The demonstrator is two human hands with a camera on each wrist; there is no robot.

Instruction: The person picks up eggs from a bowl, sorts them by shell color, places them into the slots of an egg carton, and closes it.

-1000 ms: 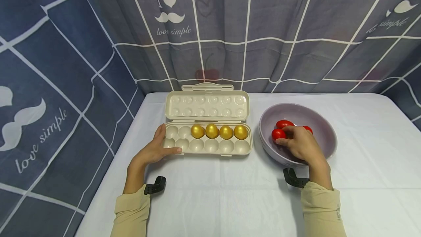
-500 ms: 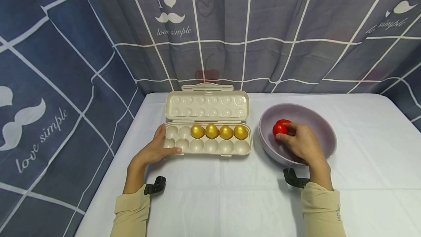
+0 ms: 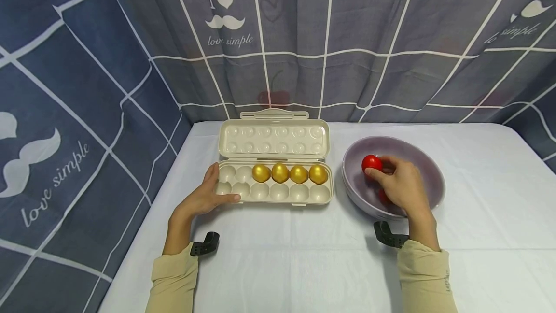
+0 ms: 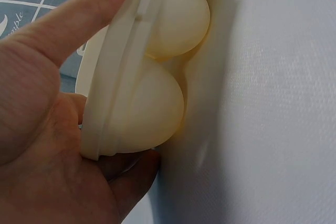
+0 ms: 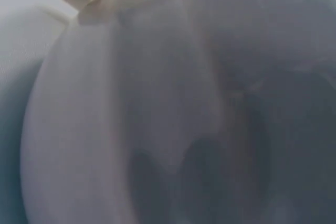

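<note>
A cream egg box (image 3: 279, 192) lies open on the table in the head view, four-by-several cups aside, with a row of gold eggs (image 3: 280, 173) in its back cups. My left hand (image 3: 201, 199) grips its left end; the left wrist view shows the thumb (image 4: 79, 19) along the rim and fingertips under the end cup (image 4: 144, 108). At the right, my right hand (image 3: 405, 183) is inside a mauve bowl (image 3: 419, 156), pinching a red egg (image 3: 371, 163) between thumb and fingers. Another red egg (image 3: 383, 196) shows partly beneath that hand.
The egg box's raised lid (image 3: 273, 139) leans back toward a dark checked curtain (image 3: 295, 81). A white cloth (image 3: 286, 255) covers the table. Black cameras (image 3: 391, 235) are strapped to both wrists. The bowl wall (image 5: 157, 87) fills most of the blurred right wrist view.
My right hand has gathered and lifted a red egg slightly within the bowl, and the eggs there have shifted. My left hand stays on the egg box.
</note>
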